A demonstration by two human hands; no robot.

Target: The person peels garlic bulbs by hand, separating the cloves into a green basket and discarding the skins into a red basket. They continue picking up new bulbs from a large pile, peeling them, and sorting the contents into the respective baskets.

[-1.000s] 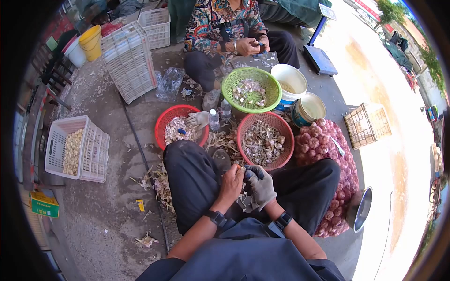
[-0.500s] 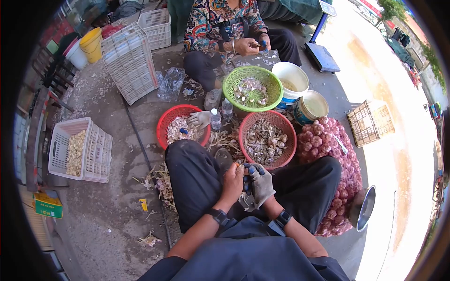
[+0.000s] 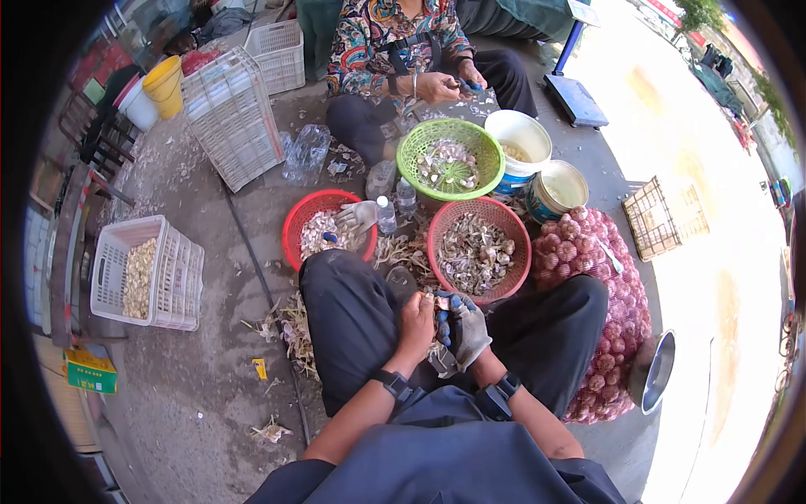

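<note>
My bare left hand (image 3: 414, 322) is closed, with its thumb and fingers pinched together close to my right hand; what they grip is too small to tell. My right hand (image 3: 468, 329), in a grey glove with blue fingertips, curls round a small pinkish-white piece of garlic (image 3: 442, 303). Both hands meet between my knees. Just beyond them stands a pink-red basket (image 3: 437, 264) of garlic pieces and skins. To its left, a red basket (image 3: 290, 230) holds peeled-looking cloves, a spare glove (image 3: 357, 217) and a small blue item.
A mesh sack of garlic bulbs (image 3: 606, 336) leans by my right knee, near a metal bowl (image 3: 652, 372). Ahead are a green basket (image 3: 409, 149), white buckets (image 3: 535, 149) and a seated co-worker (image 3: 395, 50) handling something small. A white crate (image 3: 178, 281) of cloves stands left.
My right hand has turned slightly and its fingers have shifted, so more of the pinkish garlic shows between my hands. The co-worker's hands have moved slightly.
</note>
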